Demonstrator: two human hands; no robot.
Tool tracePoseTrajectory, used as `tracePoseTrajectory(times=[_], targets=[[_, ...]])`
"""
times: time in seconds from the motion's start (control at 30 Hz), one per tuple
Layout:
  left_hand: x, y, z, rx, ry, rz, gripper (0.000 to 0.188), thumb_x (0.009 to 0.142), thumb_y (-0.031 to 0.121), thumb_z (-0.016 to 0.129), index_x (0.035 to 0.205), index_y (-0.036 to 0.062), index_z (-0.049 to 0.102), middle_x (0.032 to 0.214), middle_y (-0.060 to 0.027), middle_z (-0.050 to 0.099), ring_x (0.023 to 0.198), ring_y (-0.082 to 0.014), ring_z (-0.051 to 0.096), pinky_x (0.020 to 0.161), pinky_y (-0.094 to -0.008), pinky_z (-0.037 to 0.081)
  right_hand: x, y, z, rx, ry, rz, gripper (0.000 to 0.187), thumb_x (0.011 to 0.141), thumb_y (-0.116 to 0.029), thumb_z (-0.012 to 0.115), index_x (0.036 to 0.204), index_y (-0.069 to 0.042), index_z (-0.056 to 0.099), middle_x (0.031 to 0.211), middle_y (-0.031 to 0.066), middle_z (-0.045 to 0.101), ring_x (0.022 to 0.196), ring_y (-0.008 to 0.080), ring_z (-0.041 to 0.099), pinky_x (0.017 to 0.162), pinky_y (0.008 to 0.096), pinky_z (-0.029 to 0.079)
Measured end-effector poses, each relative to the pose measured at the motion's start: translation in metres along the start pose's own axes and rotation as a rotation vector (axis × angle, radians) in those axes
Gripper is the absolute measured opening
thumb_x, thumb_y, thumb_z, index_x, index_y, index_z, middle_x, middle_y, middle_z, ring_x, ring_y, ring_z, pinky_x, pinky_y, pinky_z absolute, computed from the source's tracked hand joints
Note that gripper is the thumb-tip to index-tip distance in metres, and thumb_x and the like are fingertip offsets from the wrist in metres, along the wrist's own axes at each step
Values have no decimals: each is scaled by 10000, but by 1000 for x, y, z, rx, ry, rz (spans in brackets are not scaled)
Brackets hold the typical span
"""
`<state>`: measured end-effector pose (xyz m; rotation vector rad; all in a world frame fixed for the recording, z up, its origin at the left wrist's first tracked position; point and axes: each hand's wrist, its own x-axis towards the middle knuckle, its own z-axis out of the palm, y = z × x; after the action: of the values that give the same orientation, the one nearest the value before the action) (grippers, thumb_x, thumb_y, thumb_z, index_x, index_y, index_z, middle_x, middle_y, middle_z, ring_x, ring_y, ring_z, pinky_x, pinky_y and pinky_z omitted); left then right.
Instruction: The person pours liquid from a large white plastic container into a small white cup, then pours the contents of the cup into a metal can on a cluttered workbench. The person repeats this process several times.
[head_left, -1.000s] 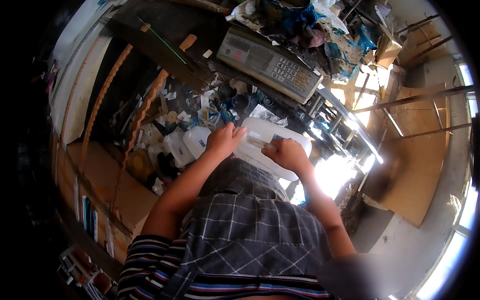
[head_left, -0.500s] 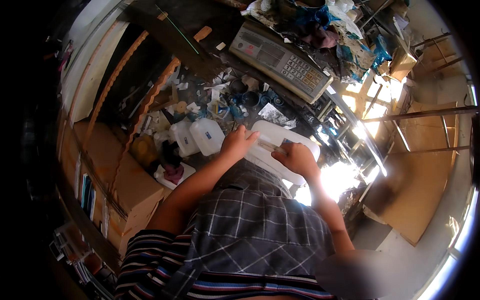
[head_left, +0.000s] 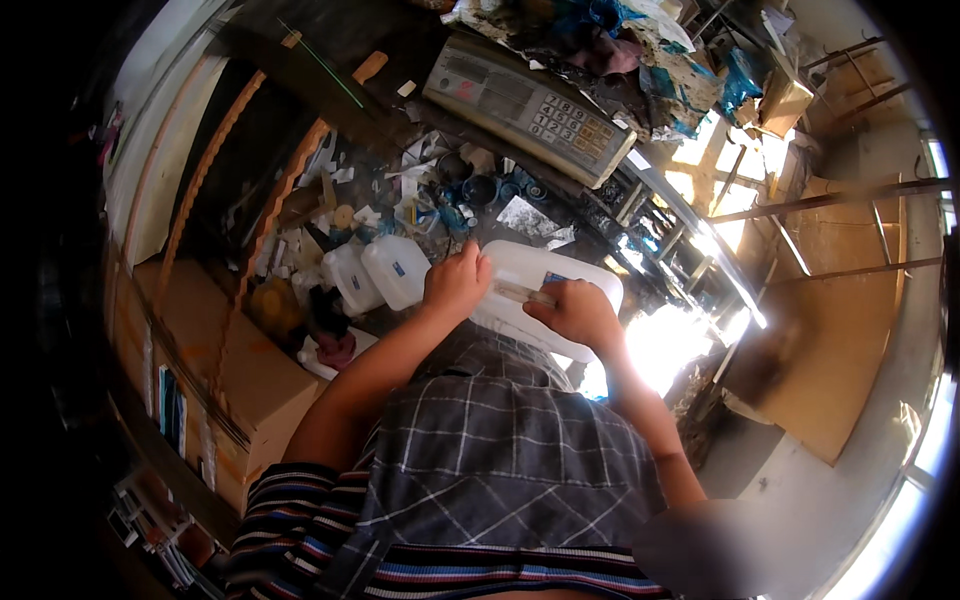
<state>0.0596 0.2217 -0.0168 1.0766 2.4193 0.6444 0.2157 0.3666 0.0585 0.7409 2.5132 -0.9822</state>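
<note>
A large translucent white plastic jug (head_left: 540, 325) lies tilted across my lap, with a small blue label on its upper face. At the jug's left end is my left hand (head_left: 455, 287), its fingers curled in and thumb raised; what they hold, if anything, is hidden. My right hand (head_left: 578, 312) is closed over the jug, gripping the end of a narrow brownish strip (head_left: 520, 293). Whether this strip is a separate tool or part of the jug's handle I cannot tell. Two similar white jugs, a nearer one (head_left: 396, 272) and another (head_left: 352, 280), stand to the left.
A grey weighing scale (head_left: 525, 105) with a keypad sits beyond the jug. Dark tubs (head_left: 482, 190) and scraps litter the ground ahead. Cardboard boxes (head_left: 215, 340) stand at left. A metal rack (head_left: 690, 225) and brown board (head_left: 830, 340) are at right, in bright sunlight.
The whole view has shifted slightly, so the scene sits further left. My left thumb, which pointed over the jug, is now more upright. The right hand keeps its grip.
</note>
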Motion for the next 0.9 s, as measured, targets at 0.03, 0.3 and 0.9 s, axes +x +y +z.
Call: tracePoseTrajectory(times=[0.03, 0.3, 0.9], targets=[[-1, 0, 1, 8, -41, -38, 275, 902, 317, 560, 940, 52, 498, 871, -177, 648, 784, -375, 634, 669, -482, 502, -1, -1, -1, -7, -15, 10, 422, 807, -475, 639, 864, -64, 711, 808, 166, 677, 801, 353, 647, 729, 432, 503], [-12, -19, -19, -84, -25, 553, 372, 889, 385, 583, 1062, 65, 511, 857, -172, 661, 767, -389, 636, 659, -477, 496, -12, 15, -2, 123, -26, 8, 389, 805, -441, 659, 840, -56, 708, 720, 173, 653, 696, 347, 633, 650, 431, 485], [3, -8, -19, -11, 20, 452, 403, 881, 407, 587, 1026, 45, 484, 875, -180, 660, 774, -384, 644, 642, -472, 497, -11, 4, -4, 105, 39, 30, 408, 819, -461, 647, 811, -58, 705, 691, 168, 637, 675, 338, 623, 628, 431, 471]])
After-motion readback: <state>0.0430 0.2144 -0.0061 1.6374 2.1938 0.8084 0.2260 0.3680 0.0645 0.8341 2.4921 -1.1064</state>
